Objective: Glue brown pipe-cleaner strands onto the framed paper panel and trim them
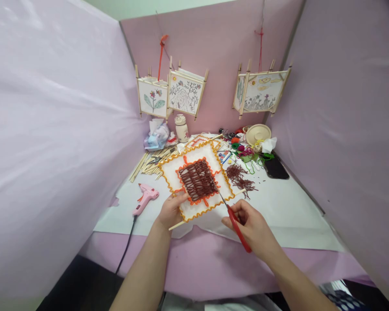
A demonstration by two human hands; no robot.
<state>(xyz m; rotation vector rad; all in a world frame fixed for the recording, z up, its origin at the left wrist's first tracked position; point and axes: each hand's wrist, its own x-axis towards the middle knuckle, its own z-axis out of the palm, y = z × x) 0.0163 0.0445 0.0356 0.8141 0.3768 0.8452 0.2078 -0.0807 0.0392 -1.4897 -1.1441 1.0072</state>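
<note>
My left hand (pixel 172 211) grips the lower left edge of a white square panel (pixel 194 211), holding it tilted above the table. Wavy mustard yarn borders the panel, and thin wooden sticks poke out at its corners. At its middle, rows of brown yarn (pixel 197 179) fill a square edged in orange yarn. My right hand (pixel 248 222) is closed around red-handled scissors (pixel 237 229). Their blades point up and left, with the tips over the right side of the brown yarn. Whether the blades touch the yarn I cannot tell.
A pink glue gun (pixel 145 199) with a black cord lies left. Behind are wooden sticks (pixel 142 166), a bottle (pixel 181 128), brown yarn scraps (pixel 241 179), a phone (pixel 276 166) and a beige lid (pixel 258 134). Paper lanterns (pixel 186 93) hang at the back; fabric walls (pixel 343 108) flank the table.
</note>
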